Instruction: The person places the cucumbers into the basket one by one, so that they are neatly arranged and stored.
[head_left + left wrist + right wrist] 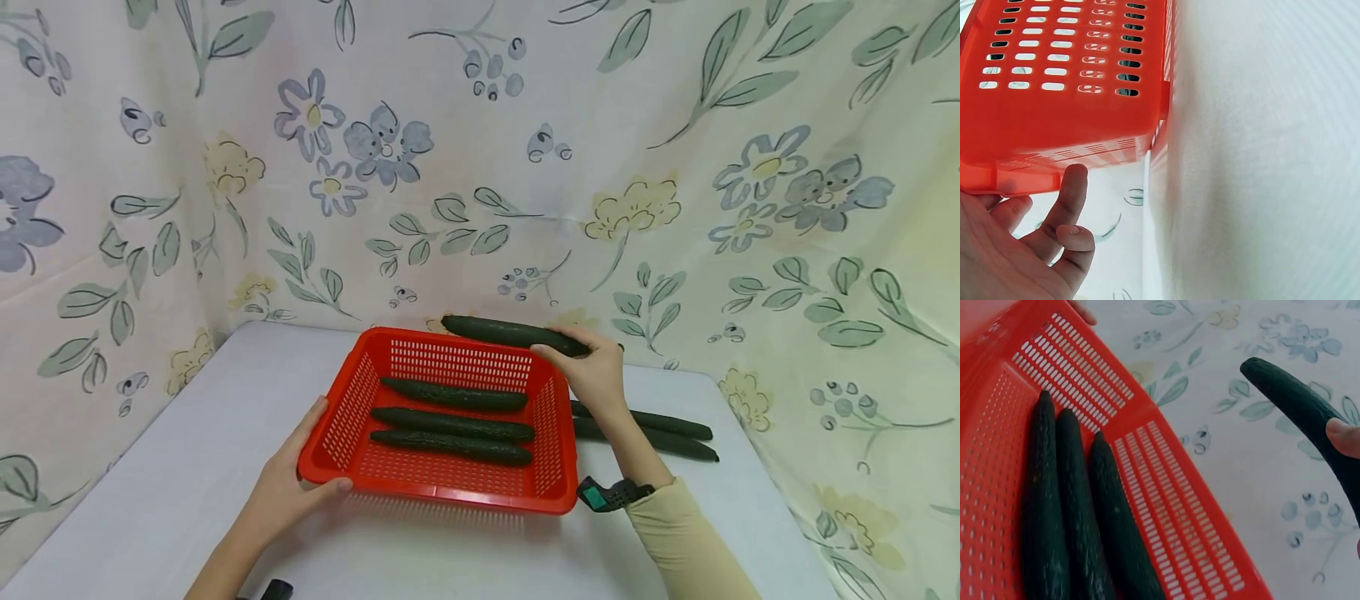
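My right hand (600,371) grips a dark green cucumber (502,332) near one end, raised over the far right rim of a red plastic basket (465,492). In the right wrist view, the thumb (1341,434) presses against this cucumber (1297,400), which is apart from the basket. Three cucumbers lie side by side in the basket; the farthest one (453,394) has a gap before the other two. At the basket's left end, my left hand (288,487) holds the rim, thumb on the front left corner. In the left wrist view its fingers (1072,194) curl below the rim.
Two more cucumbers (675,443) lie on the white table (187,450) just right of the basket, partly hidden by it and by the right arm. A floral cloth (480,167) hangs behind the table. A dark band (615,495) circles the right wrist.
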Demonstrator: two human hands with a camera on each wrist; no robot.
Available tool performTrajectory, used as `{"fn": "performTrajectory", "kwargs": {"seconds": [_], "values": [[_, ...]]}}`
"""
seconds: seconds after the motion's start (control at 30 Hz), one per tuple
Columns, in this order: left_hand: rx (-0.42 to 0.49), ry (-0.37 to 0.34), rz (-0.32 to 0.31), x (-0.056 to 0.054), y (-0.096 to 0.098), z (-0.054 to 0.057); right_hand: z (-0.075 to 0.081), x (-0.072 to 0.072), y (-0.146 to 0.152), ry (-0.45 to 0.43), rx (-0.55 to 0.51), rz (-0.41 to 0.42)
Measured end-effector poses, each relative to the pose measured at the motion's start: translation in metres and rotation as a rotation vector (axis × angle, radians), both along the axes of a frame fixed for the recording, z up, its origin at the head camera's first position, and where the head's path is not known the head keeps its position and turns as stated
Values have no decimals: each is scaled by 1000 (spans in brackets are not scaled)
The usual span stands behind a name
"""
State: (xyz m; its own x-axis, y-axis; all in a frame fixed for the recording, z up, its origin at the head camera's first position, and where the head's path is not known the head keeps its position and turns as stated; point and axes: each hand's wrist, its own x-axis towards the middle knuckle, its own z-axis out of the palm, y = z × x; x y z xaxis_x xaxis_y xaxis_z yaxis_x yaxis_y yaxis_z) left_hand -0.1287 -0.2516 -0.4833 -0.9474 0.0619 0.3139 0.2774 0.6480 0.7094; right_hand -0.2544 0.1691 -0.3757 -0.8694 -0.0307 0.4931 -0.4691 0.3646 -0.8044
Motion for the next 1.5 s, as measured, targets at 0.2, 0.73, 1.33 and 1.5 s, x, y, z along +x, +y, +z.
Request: {"fn": "performTrajectory", "kwargs": {"seconds": [0.2,0.73,1.33,1.5], "values": [[5,-9,4,0,0,-1,6,-16,-30,12,-19,44],[10,-39,2,1,0,3,-8,-37,-87,13,22,69],[-4,-33,4,1,0,4,-46,-31,-116,-405,184,-44],[-8,-31,4,0,1,3,-51,-27,-118,-493,221,-19]]}}
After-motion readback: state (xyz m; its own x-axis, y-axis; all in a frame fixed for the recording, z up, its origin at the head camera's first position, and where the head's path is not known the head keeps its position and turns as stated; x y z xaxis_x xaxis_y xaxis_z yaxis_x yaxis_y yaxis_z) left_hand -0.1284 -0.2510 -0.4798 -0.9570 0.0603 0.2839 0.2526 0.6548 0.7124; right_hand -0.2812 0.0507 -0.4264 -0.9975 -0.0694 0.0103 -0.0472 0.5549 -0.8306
